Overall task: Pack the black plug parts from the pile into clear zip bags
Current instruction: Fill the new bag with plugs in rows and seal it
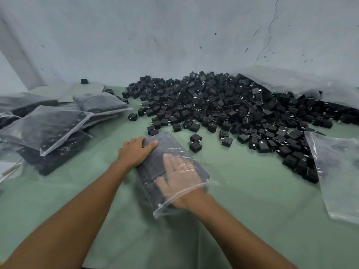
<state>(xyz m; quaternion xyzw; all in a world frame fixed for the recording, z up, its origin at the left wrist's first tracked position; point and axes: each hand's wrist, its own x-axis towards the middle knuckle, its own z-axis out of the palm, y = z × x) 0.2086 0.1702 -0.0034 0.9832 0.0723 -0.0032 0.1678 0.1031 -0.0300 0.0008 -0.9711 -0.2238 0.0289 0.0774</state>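
Right hand [180, 177] inside bag [167, 144] — veiled, outline hazy

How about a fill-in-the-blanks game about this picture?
The right hand lies flat ____ the bag. The left hand grips that bag from the ____. The loose plugs in the pile are all ____. The filled bags are stacked on the person's ____ side.
Missing words: inside, outside, black, left.
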